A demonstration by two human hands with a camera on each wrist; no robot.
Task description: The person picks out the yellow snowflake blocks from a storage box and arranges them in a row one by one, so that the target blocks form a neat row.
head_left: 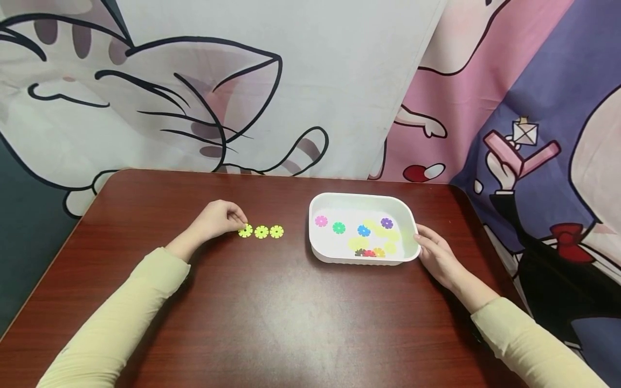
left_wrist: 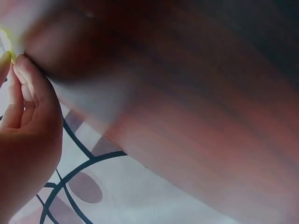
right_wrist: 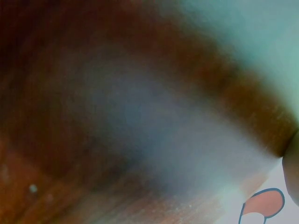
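In the head view, three yellow-green flower-shaped discs lie in a row on the table. My left hand (head_left: 216, 220) pinches the leftmost yellow-green disc (head_left: 246, 231) between thumb and fingertips. Beside it are the middle disc (head_left: 261, 232) and the right disc (head_left: 276, 231). The left wrist view catches the pinched disc's bright edge (left_wrist: 6, 42) at its left border. A white plastic basin (head_left: 332, 252) stands right of the row, and my right hand (head_left: 438, 256) grips its right rim. Only a sliver of a finger (right_wrist: 292, 170) shows in the blurred right wrist view.
Inside the basin lie several flower discs: a pink one (head_left: 321, 221), a green one (head_left: 338, 228), a blue one (head_left: 364, 230), a purple one (head_left: 386, 223), and others in yellow, red, orange and black. The brown table (head_left: 271, 318) ends at a cartoon-printed cloth (head_left: 339, 81) behind.
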